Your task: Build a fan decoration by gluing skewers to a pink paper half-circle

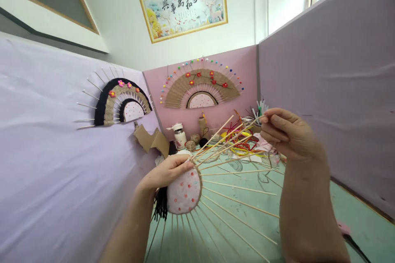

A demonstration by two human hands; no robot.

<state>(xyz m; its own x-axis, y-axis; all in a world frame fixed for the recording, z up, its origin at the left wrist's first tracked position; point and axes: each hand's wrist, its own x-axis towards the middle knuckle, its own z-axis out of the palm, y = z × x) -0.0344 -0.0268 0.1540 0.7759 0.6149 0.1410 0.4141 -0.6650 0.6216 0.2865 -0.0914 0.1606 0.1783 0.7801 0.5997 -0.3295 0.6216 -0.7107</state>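
My left hand [173, 169] grips the upper edge of a white half-round fan base [184, 192] dotted with red, thumb on its front. Thin wooden sticks [239, 199] radiate from the curved rim, to the right and downward. A black tassel [161, 204] hangs at the base's left side. To the right, my right hand [285, 133] is raised level with the upper stick ends, thumb and forefinger pinched together. Brown twine [270, 154] hangs below its fingers, and a pale strand runs from the pinch toward the base. Whether a stick tip is also pinched, I cannot tell.
Finished fans hang on the left panel [123, 100] and back panel [202, 86]. Behind the sticks lie a white bottle [179, 135], twine balls [194, 139] and coloured pipe cleaners [242, 144]. Folded cardboard [152, 141] stands left. A pink-and-black tool [345, 230] lies at right.
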